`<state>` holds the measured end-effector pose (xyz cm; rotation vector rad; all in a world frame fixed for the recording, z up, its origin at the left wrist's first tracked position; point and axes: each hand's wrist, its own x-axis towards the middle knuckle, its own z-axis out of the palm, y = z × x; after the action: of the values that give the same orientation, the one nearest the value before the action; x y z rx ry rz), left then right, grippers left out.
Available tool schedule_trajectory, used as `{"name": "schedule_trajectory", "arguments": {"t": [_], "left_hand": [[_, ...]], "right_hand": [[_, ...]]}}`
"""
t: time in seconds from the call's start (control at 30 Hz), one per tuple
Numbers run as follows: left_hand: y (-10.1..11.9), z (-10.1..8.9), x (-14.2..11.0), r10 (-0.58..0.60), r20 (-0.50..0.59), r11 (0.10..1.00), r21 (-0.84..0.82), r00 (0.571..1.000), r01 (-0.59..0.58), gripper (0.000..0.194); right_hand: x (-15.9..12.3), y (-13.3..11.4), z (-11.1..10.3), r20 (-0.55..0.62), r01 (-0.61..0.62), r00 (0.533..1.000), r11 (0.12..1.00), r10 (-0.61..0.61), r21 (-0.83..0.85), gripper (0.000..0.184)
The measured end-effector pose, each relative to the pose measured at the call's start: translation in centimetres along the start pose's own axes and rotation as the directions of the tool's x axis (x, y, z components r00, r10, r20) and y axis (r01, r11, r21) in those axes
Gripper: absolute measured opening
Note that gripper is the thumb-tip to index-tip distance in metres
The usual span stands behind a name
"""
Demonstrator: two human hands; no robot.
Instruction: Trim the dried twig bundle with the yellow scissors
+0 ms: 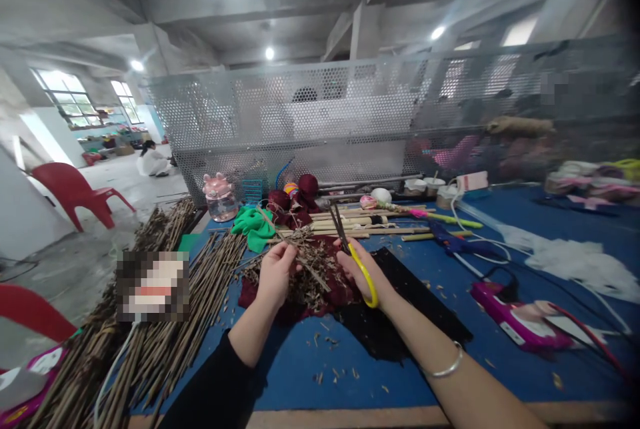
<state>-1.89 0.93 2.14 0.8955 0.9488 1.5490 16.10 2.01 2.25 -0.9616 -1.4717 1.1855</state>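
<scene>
Centred over the table, my left hand (274,277) is closed in a pinch on a dry stem (316,275) that slants down to the right. My right hand (369,270) grips yellow-handled scissors (339,227), their dark blades pointing up and away and slightly parted. Beneath both hands, a heap of dry leaves and twig bits (306,294) lies on dark red cloth (249,291). Black cloth (417,292) spreads under and beyond my right wrist. Left of the heap, bundled thin brown sticks (193,295) lie lengthwise.
Green cloth (257,227), a pink-lidded jar (220,197) and dark red yarn balls (307,190) stand at the back. A blue glue gun (450,237), a purple power strip (515,322) and loose cables occupy the right. A perforated metal screen (230,112) rises behind the blue table (300,375).
</scene>
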Motion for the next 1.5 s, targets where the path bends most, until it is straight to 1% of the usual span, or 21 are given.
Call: {"name": "schedule_trajectory", "arguments": {"t": [0.07, 0.1, 0.17, 0.23, 0.33, 0.47, 0.57, 0.6, 0.67, 0.7, 0.77, 0.8, 0.87, 0.9, 0.97, 1.03, 1.13, 1.2, 1.27, 1.4, 1.5], "left_hand": [[-0.1, -0.4, 0.2, 0.013, -0.069, 1.000, -0.012, 0.998, -0.014, 0.036], [-0.1, -0.6, 0.3, 0.019, -0.094, 1.000, -0.013, 0.995, -0.020, 0.037], [-0.1, -0.7, 0.4, 0.016, -0.113, 1.000, -0.005, 0.993, -0.017, 0.037], [-0.2, -0.6, 0.2, -0.006, -0.087, 1.000, 0.021, 0.996, 0.007, 0.037], [-0.4, -0.1, -0.3, -0.035, -0.011, 0.998, 0.057, 0.999, 0.036, 0.038], [-0.5, 0.5, -0.9, -0.039, 0.058, 0.999, 0.039, 0.998, 0.036, 0.046], [-0.3, 0.4, -0.8, -0.048, 0.061, 0.999, -0.016, 0.997, 0.049, 0.044], [-0.1, 0.2, -0.5, -0.046, 0.043, 0.998, -0.049, 0.998, 0.048, 0.043], [0.2, -0.4, 0.2, -0.020, -0.033, 0.993, -0.120, 0.999, 0.016, 0.038], [0.3, -0.7, 0.7, 0.003, -0.084, 0.989, -0.149, 0.996, -0.015, 0.036], [0.6, -1.5, 1.4, 0.056, -0.186, 0.980, -0.178, 0.981, -0.089, 0.034], [0.7, -1.8, 1.7, 0.089, -0.226, 0.975, -0.178, 0.970, -0.131, 0.034], [0.9, -2.2, 2.0, 0.153, -0.289, 0.967, -0.153, 0.945, -0.203, 0.036], [1.0, -2.3, 2.0, 0.179, -0.317, 0.964, -0.135, 0.931, -0.231, 0.038], [1.1, -2.4, 2.0, 0.209, -0.377, 0.958, -0.106, 0.902, -0.266, 0.037], [1.2, -2.5, 2.1, 0.208, -0.440, 0.955, -0.101, 0.874, -0.278, 0.034], [1.2, -2.7, 2.4, 0.170, -0.499, 0.952, -0.138, 0.850, -0.272, 0.029], [1.1, -2.7, 2.4, 0.159, -0.493, 0.952, -0.151, 0.855, -0.265, 0.028], [0.7, -2.6, 2.3, 0.184, -0.463, 0.958, -0.114, 0.867, -0.265, 0.029], [-0.2, -1.7, 1.3, 0.296, -0.353, 0.955, 0.080, 0.888, -0.286, 0.032], [-0.8, -1.2, 0.6, 0.387, -0.270, 0.908, 0.281, 0.882, -0.312, 0.026]], "right_hand": [[0.2, -0.5, -1.4, 0.041, 0.055, 0.998, 0.995, -0.052, -0.084, 0.045], [0.2, -0.8, -1.8, 0.105, 0.079, 0.992, 0.989, -0.067, -0.122, 0.045], [0.2, -1.0, -2.1, 0.164, 0.103, 0.984, 0.980, -0.075, -0.172, 0.044], [0.1, -1.0, -1.6, 0.117, 0.088, 0.991, 0.981, -0.069, -0.173, 0.043], [-0.4, -0.6, 0.1, 0.067, 0.045, 0.997, 0.990, -0.036, -0.134, 0.038], [-1.0, -0.3, 1.8, 0.142, -0.059, 0.988, 0.998, 0.056, 0.015, 0.031], [-1.2, -0.8, 1.6, 0.144, -0.101, 0.985, 0.994, 0.094, 0.045, 0.034], [-1.2, -1.1, 1.2, 0.121, -0.083, 0.989, 0.996, 0.079, 0.027, 0.035], [-1.2, -1.5, 0.2, 0.116, -0.066, 0.991, 0.998, 0.065, 0.003, 0.039], [-1.1, -1.7, -0.3, 0.142, -0.074, 0.987, 0.997, 0.069, 0.028, 0.042], [-1.1, -1.8, -1.0, 0.241, -0.110, 0.966, 0.992, 0.092, 0.062, 0.049], [-1.1, -1.7, -1.1, 0.264, -0.106, 0.960, 0.994, 0.096, 0.025, 0.050], [-1.1, -1.5, -1.1, 0.206, -0.012, 0.977, 0.985, 0.048, -0.171, 0.051], [-1.1, -1.4, -1.0, 0.155, 0.046, 0.988, 0.948, 0.003, -0.314, 0.051], [-1.0, -1.3, -0.7, 0.088, 0.122, 0.992, 0.808, -0.087, -0.577, 0.053], [-0.8, -1.2, -0.8, 0.082, 0.138, 0.990, 0.684, -0.113, -0.716, 0.054], [-0.7, -1.3, -1.1, 0.097, 0.144, 0.989, 0.614, -0.110, -0.776, 0.057], [-0.7, -1.3, -1.2, 0.114, 0.168, 0.985, 0.573, -0.129, -0.802, 0.061], [-0.9, -1.2, -0.9, 0.142, 0.197, 0.979, 0.521, -0.145, -0.830, 0.063], [-1.2, -1.0, 0.1, 0.157, 0.210, 0.976, 0.441, -0.154, -0.873, 0.064], [-1.3, -0.8, 0.5, 0.146, 0.202, 0.976, 0.420, -0.162, -0.885, 0.064]]}}
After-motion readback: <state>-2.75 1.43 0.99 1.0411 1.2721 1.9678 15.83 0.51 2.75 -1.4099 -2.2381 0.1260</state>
